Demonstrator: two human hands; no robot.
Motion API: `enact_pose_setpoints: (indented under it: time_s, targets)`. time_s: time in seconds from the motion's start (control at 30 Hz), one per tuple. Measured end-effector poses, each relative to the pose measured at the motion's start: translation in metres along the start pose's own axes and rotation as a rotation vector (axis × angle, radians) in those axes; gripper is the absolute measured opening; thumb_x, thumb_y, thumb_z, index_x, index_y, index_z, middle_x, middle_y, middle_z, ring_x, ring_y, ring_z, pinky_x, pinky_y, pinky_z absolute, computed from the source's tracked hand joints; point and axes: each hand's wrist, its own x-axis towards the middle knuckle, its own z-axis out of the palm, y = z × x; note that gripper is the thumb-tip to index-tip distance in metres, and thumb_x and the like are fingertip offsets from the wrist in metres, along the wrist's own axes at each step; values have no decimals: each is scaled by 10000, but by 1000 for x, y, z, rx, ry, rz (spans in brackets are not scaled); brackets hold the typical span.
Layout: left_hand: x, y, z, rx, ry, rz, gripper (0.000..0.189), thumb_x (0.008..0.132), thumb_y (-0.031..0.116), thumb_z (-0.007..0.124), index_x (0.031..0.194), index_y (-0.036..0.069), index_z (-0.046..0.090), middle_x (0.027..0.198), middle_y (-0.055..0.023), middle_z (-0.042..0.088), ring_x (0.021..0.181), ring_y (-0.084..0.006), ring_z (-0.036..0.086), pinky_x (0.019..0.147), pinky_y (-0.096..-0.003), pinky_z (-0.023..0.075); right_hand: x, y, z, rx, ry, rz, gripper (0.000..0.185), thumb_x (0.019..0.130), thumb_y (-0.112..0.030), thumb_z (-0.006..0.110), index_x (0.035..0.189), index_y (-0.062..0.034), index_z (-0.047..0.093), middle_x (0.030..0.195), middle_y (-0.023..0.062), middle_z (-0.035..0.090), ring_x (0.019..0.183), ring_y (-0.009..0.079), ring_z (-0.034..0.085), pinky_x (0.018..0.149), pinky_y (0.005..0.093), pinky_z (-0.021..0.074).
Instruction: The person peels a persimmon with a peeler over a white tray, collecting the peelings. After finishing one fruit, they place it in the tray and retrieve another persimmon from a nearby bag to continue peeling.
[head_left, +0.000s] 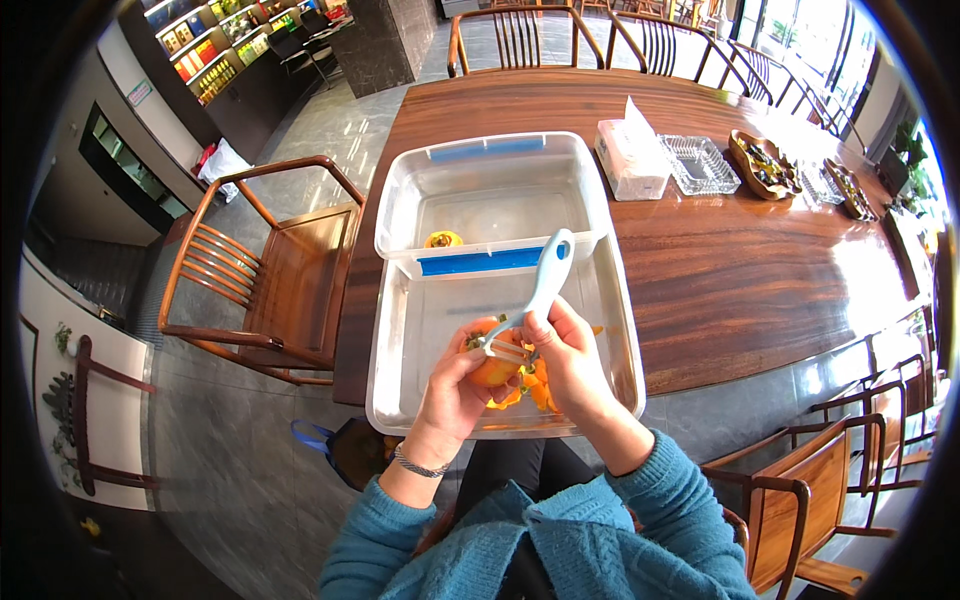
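My left hand (456, 381) is closed around a partly peeled orange persimmon (491, 370) with its leafy cap on. My right hand (568, 354) grips a light-blue peeler (551, 277), handle up, and its blade lies against or just over the fruit. Both hands are above a metal tray (632, 352). Orange peelings (538, 390) lie in the tray below them. A clear plastic bin (495, 180) with blue handles rests on the tray's far part. Inside its near left corner sits a yellow-orange fruit piece (443, 239), probably a persimmon.
On the wooden table (720, 300) stand a tissue pack (634, 161), a glass dish (699, 165) and a wooden snack dish (763, 166). A wooden armchair (296, 277) is at the left. A dark bag (360, 454) with blue handles is on the floor.
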Motion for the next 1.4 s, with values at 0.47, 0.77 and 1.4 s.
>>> enact_pose_setpoints:
  time_s: [0.47,0.77,1.4]
  targets:
    - [-4,-2,-7,74,3,-96,533,687,285,536,1160,47,476,1022,-124,553,834,-231,619,595,-317,570,15,6,4,185,125,226,191,931,-230,502,838,-64,515,712,-1,455,668,87,422,618,217,381]
    - [-4,6,-10,82,-46,-20,603,690,240,575,1238,45,416,1073,-110,532,927,-246,585,785,-384,528,27,2,-14,-1039,32,-355,98,879,-132,584,917,-42,577,747,-14,513,691,75,463,616,210,401]
    - [-9,9,-4,-43,46,115,408,807,244,499,1175,73,456,1106,-86,528,984,-190,545,800,-331,487,11,-14,-14,-25,208,-27,117,860,-127,613,928,-35,589,787,41,623,744,104,567,693,248,462]
